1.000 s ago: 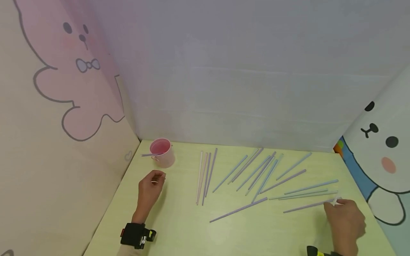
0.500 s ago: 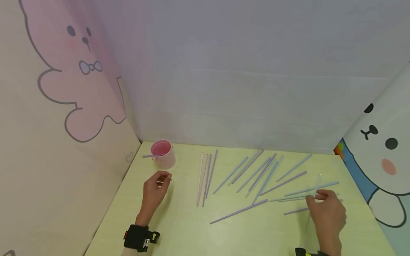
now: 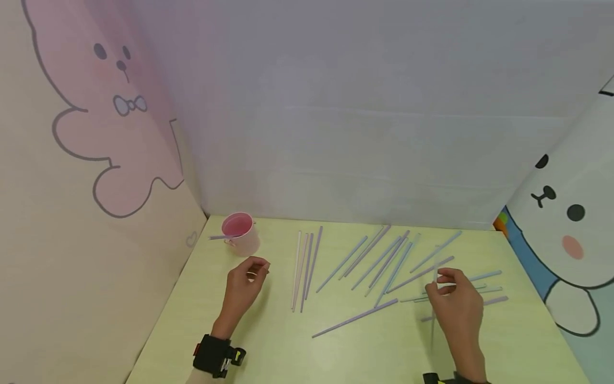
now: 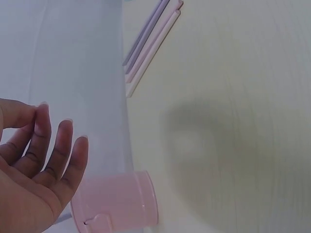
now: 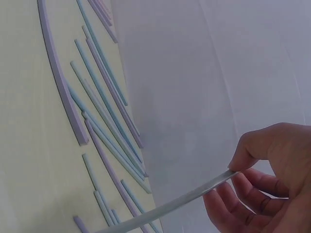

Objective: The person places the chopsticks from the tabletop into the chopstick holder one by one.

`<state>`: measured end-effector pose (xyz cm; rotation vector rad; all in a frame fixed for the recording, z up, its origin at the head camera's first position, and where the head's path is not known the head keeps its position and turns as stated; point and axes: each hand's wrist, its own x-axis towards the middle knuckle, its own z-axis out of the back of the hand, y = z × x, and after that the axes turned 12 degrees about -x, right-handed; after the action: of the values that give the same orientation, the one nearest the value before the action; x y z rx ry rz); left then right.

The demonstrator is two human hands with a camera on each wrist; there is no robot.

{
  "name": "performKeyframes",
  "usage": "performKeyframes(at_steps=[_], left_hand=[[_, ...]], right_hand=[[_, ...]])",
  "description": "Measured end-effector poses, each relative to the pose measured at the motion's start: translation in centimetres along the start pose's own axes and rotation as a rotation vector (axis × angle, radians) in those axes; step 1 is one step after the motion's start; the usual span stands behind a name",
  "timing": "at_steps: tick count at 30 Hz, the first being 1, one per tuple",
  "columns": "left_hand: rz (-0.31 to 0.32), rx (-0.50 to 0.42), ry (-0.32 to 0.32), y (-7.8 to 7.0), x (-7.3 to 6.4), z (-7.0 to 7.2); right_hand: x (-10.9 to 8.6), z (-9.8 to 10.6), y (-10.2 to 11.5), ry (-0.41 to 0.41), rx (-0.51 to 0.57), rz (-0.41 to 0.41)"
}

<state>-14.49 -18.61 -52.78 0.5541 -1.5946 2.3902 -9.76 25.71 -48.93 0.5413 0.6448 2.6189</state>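
My right hand (image 3: pixel 455 306) pinches a pale, translucent straw (image 5: pixel 184 198) between thumb and fingers, above the right part of the table. The straw slants across the right wrist view. My left hand (image 3: pixel 244 288) hovers in front of the small pink bucket (image 3: pixel 248 242), its thumb and index fingertips meeting with nothing visible between them. In the left wrist view the other fingers are loosely bent. A purple straw (image 3: pixel 220 237) pokes out over the bucket's rim to the left. Right of the bucket, several straws (image 3: pixel 314 261) in white, pink and purple lie side by side.
Several blue, green and purple straws (image 3: pixel 341 264) lie scattered over the table's middle and right. One purple straw (image 3: pixel 355 319) lies nearest the front. A pale curtain (image 3: pixel 355 160) closes off the back, and printed cloths stand at both sides.
My right hand has moved left from the table's right side, bringing the pale straw with it, now more upright. The left hand has drifted slightly right.
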Motion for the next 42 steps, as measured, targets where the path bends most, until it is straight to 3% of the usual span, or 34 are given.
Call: performKeyframes(at_steps=[6, 16, 28, 37, 42], left_hand=[[-0.021, -0.038, 0.006, -0.4, 0.1, -1.0], [-0.006, -0.048, 0.027, -1.4, 0.2, -2.2], [-0.059, -0.082, 0.048, -3.0, 0.0, -3.3], [-0.119, -0.166, 0.053, -6.8, 0.5, -4.5], [-0.122, -0.211, 0.074, -7.5, 0.5, -5.4]], right_hand=[[-0.8, -1.0, 1.6, -0.059, 0.078, 0.135], [-2.1, -2.3, 4.2, 0.038, 0.289, 0.315], [-3.9, -4.5, 7.2, 0.004, 0.465, 0.618], [-4.2, -4.9, 9.2, -0.001, 0.535, 0.700], [-4.3, -5.3, 9.7, 0.002, 0.571, 0.727]])
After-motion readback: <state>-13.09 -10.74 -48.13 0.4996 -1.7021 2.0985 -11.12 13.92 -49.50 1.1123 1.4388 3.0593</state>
